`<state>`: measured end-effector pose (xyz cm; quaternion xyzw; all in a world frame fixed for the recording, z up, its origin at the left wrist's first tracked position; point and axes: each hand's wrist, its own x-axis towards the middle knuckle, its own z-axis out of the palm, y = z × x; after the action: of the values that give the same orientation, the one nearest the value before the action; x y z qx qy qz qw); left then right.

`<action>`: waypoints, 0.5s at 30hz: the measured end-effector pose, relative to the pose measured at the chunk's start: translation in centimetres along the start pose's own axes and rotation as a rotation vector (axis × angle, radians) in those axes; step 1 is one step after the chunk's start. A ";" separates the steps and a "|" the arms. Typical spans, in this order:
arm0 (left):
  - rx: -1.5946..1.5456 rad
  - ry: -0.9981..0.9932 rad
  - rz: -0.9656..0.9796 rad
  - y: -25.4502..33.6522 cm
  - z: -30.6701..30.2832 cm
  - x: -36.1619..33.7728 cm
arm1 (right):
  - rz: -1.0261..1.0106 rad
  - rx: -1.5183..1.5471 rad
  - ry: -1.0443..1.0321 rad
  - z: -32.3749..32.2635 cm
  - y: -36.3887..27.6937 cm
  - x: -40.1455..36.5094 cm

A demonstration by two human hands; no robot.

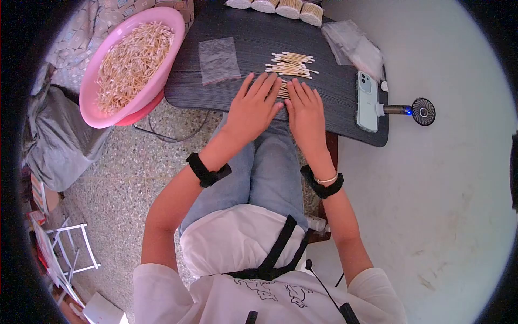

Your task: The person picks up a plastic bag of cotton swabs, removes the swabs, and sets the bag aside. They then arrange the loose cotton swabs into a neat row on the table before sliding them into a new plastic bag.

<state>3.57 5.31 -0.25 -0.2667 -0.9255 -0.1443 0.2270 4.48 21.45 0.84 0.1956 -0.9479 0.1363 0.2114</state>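
Note:
Both hands rest near the front edge of a dark table. My left hand (pixel 254 103) lies palm down with its fingers stretched out, at the left side of a small group of cotton swabs (pixel 283 90). My right hand (pixel 306 108) is spread flat at the right side of the same group, partly covering it. Just beyond my fingertips lies a loose pile of cotton swabs (pixel 290 65) with wooden sticks and white tips. A clear plastic bag (pixel 219 60) is flat on the table, left of the pile.
A pink basin (pixel 88 97) full of swabs stands at the left. Bundled swabs (pixel 289 8) line the table's far edge. Plastic bags (pixel 353 44), a phone (pixel 367 102) and a small fan (pixel 423 112) are on the right, beside a pale wall.

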 end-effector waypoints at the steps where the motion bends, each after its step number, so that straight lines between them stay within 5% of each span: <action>1: 0.012 0.016 -0.007 0.2 -0.1 -0.1 | 0.000 0.004 -0.003 0.0 0.0 0.0; 15: -0.098 0.048 -0.003 -0.1 0.1 0.4 | -0.033 0.089 0.060 0.1 0.8 0.1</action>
<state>3.21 5.44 -0.12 -0.2727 -0.9120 -0.1960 0.2355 4.00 22.08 0.62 0.2163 -0.9308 0.1807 0.2328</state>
